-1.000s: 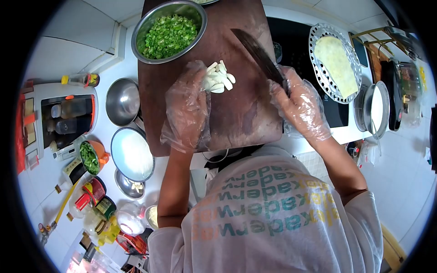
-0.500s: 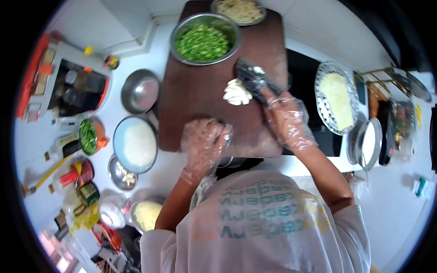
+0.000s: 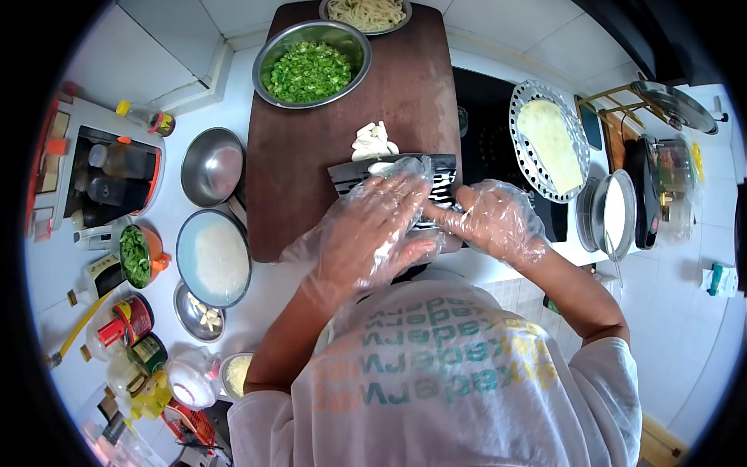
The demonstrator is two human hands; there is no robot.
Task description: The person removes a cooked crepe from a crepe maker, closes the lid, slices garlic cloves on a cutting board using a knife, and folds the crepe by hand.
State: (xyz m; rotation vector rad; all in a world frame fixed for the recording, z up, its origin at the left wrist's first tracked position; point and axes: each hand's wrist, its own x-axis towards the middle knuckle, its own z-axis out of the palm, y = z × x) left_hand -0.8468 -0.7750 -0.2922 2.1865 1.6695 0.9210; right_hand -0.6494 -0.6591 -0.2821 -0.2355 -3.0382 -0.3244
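Observation:
A broad dark knife (image 3: pixel 350 173) lies flat over the near part of the brown cutting board (image 3: pixel 311 156), its blade reaching left. My right hand (image 3: pixel 498 222), in a clear plastic glove, is wrapped round its handle. My left hand (image 3: pixel 373 226), gloved too, rests on the flat of the blade with its fingers stretched out. White peeled garlic cloves (image 3: pixel 372 143) sit in a pile just beyond the blade, and one clove shows at the blade's edge. Anything under the blade is hidden.
A steel bowl of chopped green vegetable (image 3: pixel 311 99) and a bowl of pale shreds (image 3: pixel 367 27) stand on the board's far end. Left are an empty pan (image 3: pixel 212 173), a white-filled bowl (image 3: pixel 183 257) and a garlic dish (image 3: pixel 200 335). Right is a perforated tray (image 3: pixel 523 159).
The knife has turned from slanting away to lying flat across the board. My left hand has moved forward and opened onto the blade. The whole view has shifted.

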